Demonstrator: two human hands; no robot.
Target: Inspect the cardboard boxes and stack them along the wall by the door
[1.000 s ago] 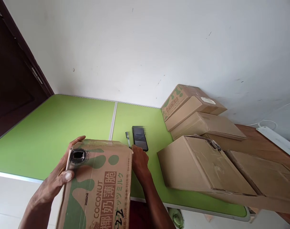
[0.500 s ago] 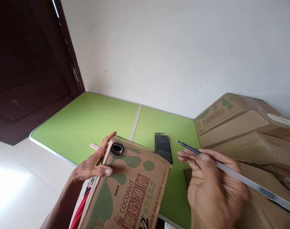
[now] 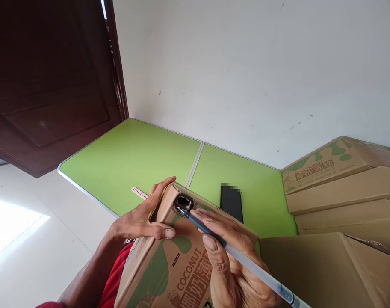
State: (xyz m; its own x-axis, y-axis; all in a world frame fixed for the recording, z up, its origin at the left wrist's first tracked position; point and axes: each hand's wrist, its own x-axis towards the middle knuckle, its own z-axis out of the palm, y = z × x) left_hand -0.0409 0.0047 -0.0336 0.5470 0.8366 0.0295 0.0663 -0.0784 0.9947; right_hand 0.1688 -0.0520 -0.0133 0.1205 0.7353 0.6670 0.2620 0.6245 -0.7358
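Observation:
A cardboard box (image 3: 156, 265) with green drips and the word COCONUT tilts in front of me, over the table's near side. My left hand (image 3: 146, 216) grips its upper left corner, thumb on the printed face and fingers round the far edge. Near that corner is a hole (image 3: 184, 202) ringed with black ink. Between the thumb and fingers of my right hand (image 3: 233, 256) is a pen (image 3: 246, 262) with a clear barrel and dark grip. The pen's tip touches or nearly touches the ink at the hole's lower left rim. This hand covers part of the box's print.
A green folding table (image 3: 150, 145) with a metal edge stands against the white wall (image 3: 214, 68). On it lie a dark phone-like object (image 3: 231, 203), partly blurred out, and a pale pink strip (image 3: 139, 193). Several cardboard boxes (image 3: 336, 184) are stacked at right; a dark door (image 3: 54, 77) is at left.
My right hand has moved left with the pen, from beside the box to the inked hole. The left hand keeps its hold on the box. The view has shifted a little.

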